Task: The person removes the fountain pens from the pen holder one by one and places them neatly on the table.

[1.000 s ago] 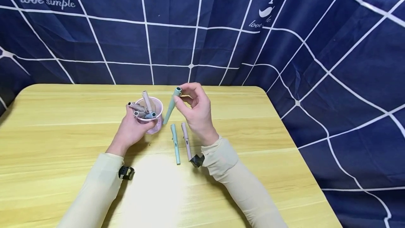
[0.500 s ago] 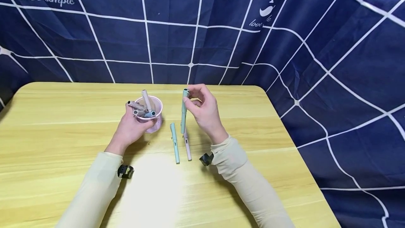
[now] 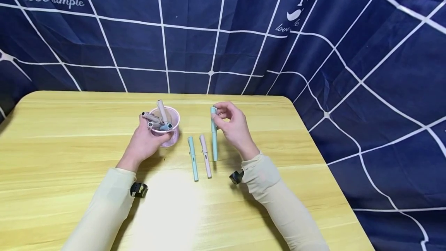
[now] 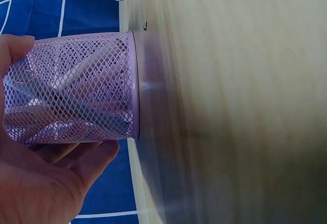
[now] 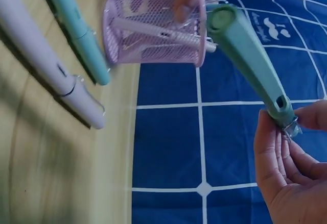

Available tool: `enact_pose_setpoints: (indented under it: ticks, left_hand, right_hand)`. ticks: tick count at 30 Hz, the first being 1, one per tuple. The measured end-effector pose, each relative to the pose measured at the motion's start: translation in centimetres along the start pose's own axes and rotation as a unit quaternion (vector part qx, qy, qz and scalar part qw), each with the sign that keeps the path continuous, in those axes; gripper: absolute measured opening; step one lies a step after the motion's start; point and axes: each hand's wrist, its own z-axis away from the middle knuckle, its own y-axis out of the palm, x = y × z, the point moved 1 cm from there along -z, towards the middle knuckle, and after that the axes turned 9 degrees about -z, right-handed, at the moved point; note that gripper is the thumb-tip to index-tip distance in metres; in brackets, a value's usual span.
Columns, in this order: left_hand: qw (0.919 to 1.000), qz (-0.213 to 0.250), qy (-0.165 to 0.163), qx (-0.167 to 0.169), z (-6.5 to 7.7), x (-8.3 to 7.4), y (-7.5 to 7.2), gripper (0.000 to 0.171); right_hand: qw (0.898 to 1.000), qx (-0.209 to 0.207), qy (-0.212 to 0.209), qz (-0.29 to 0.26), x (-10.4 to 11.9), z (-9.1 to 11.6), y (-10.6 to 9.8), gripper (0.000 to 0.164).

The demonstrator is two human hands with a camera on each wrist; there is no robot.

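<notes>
My left hand (image 3: pixel 143 142) grips the side of a lilac mesh pen cup (image 4: pixel 76 86), which stands on the table with several pens (image 3: pixel 162 111) leaning in it. My right hand (image 3: pixel 238 129) pinches a green pen (image 3: pixel 214 142) near its clip end, between thumb and fingers. That pen hangs steeply, its lower end over the table. Left of it lie two capped pens side by side, a lilac pen (image 3: pixel 206 158) and a teal pen (image 3: pixel 193 160). Both also appear in the right wrist view, where the green pen (image 5: pixel 250 60) points away from the fingertips.
The wood-grain table (image 3: pixel 87 134) has a bright glare patch in front. Behind it and to the right hangs a dark blue cloth (image 3: pixel 188 49) with white grid lines. A black wrist camera (image 3: pixel 139 189) sits at each cuff.
My right hand has carried the green pen from beside the cup to the right, past the two lying pens, and lowered it toward the table. The left hand stays on the cup.
</notes>
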Motion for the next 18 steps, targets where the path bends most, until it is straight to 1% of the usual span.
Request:
enact_pose_setpoints:
  ticks: [4,7,9,12,15,18]
  left_hand:
    - [1.0000,0.005,0.006,-0.003,0.0,-0.1,0.0,0.093]
    - [0.9999,0.011,0.011,-0.006,0.0,-0.2,0.0,0.093]
    - [0.9998,0.014,0.012,-0.007,0.1,-0.2,-0.1,0.093]
    - [0.9998,0.016,0.012,-0.008,0.1,-0.2,-0.2,0.093]
    - [0.9998,0.014,0.011,-0.007,0.0,-0.1,-0.2,0.092]
    - [0.9999,0.014,0.009,-0.003,0.0,-0.1,-0.2,0.093]
  right_hand:
    - [0.999,0.001,0.031,0.035,-0.5,0.0,-0.4,0.023]
    - [0.993,0.015,0.071,0.089,-1.4,-0.1,-0.7,0.021]
    - [0.985,0.034,0.105,0.129,-2.2,-0.1,-1.0,0.019]
    - [0.970,0.062,0.150,0.183,-3.3,-0.1,-1.1,0.017]
    - [0.958,0.076,0.187,0.202,-4.3,0.0,-1.2,0.016]
    - [0.951,0.081,0.207,0.214,-5.0,0.0,-1.2,0.016]
